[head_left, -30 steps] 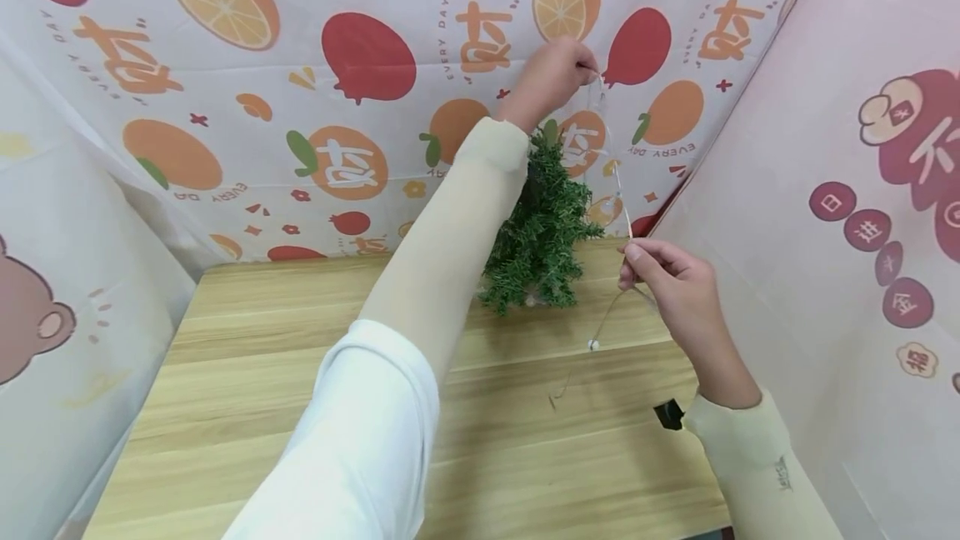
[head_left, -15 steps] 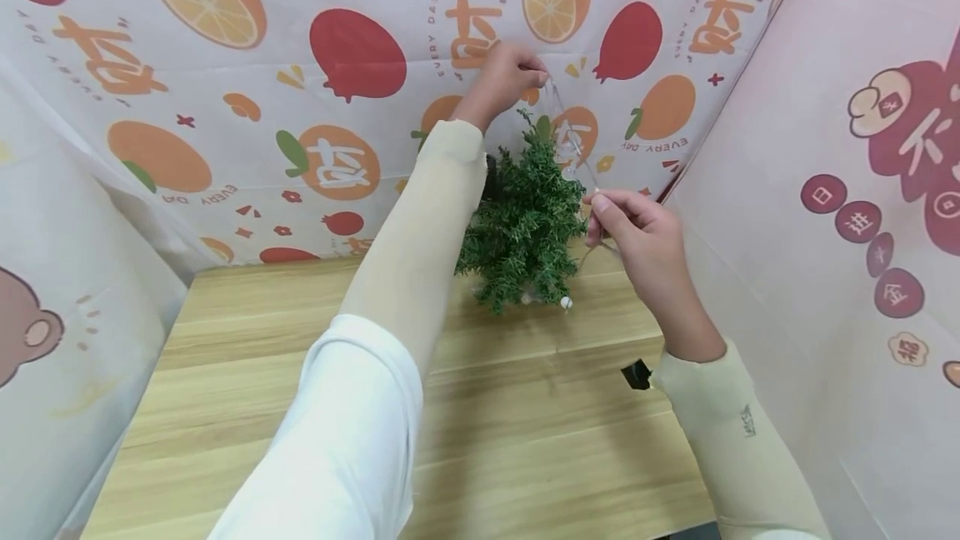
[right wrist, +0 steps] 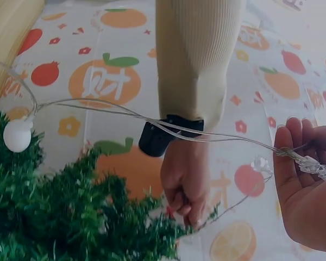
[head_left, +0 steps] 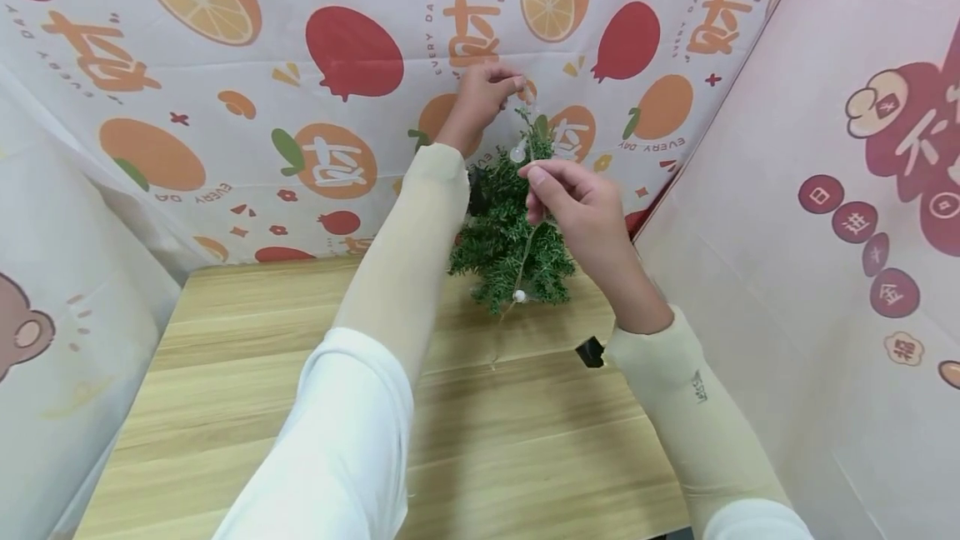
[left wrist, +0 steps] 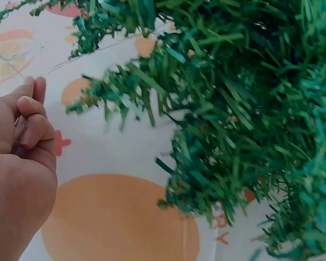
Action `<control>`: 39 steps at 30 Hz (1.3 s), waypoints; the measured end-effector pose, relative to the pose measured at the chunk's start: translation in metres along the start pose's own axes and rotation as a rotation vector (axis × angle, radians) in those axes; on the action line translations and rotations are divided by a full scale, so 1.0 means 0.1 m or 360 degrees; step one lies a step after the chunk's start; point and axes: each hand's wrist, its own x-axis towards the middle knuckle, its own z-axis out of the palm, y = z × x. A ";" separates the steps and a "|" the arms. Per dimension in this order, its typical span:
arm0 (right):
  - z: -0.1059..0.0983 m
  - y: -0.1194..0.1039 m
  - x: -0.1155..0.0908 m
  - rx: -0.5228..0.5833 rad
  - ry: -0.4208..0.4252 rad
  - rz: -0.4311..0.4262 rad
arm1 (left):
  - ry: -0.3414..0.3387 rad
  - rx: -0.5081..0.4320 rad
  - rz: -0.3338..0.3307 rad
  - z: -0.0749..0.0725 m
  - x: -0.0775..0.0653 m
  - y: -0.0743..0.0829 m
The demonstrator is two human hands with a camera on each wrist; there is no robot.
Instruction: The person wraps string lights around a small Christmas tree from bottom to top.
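Observation:
A small green artificial Christmas tree [head_left: 491, 248] stands at the back of the wooden table. Beside its tip, my left hand [head_left: 480, 102] pinches a thin clear wire of a string of lights. My right hand [head_left: 577, 207] is in front of the tree's right side, pinching another stretch of the string lights [right wrist: 146, 119] between thumb and fingers. In the right wrist view, a round white bulb [right wrist: 17, 136] hangs from the wire over the branches. Below my right hand, the wire's lower length drops past the tree, carrying another white bulb [head_left: 519, 297]. Branches [left wrist: 244, 92] fill much of the left wrist view.
The wooden table [head_left: 247, 390] meets a fruit-printed cloth [head_left: 270, 132] just behind the tree. A printed curtain [head_left: 750, 215] stands close on the right and a pale one [head_left: 67, 215] on the left. A black piece [head_left: 590, 352] sits by my right sleeve.
Both hands have moved left with the wire, my left one also coming down to the tree's tip. My right hand now overlaps the tree, and the hanging wire end has shifted left.

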 end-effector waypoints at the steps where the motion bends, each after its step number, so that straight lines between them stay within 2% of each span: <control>1: 0.04 -0.01 0.01 0.0011 -0.0017 0.0003 | 0.0009 -0.0016 0.0018 -0.02 -0.04 -0.01; 6: 0.19 0.00 0.02 -0.0017 -0.0106 0.0010 | 0.0022 -0.0023 0.0069 -0.12 -0.14 -0.08; 12: 0.29 0.09 -0.04 -0.0097 -0.0193 0.0033 | 0.0027 0.0079 0.0021 -0.23 -0.14 -0.23; 18: 0.37 0.20 -0.12 -0.0129 -0.0262 0.0145 | 0.0058 0.0068 0.0026 -0.29 -0.08 -0.51; 24: 0.42 0.23 -0.17 -0.0137 -0.0291 0.0187 | 0.0163 0.0078 0.0040 -0.37 -0.06 -0.75; 27: 0.43 0.26 -0.18 -0.0127 -0.0307 0.0206 | 0.0171 0.0051 0.0040 -0.41 -0.12 -0.81; 33: 0.44 0.35 -0.22 -0.0183 -0.0333 0.0241 | 0.0136 0.0009 0.0008 -0.49 -0.37 -0.88; 39: 0.44 0.45 -0.27 -0.0214 -0.0371 0.0286 | 0.0181 0.0056 0.0019 -0.58 -0.41 -1.24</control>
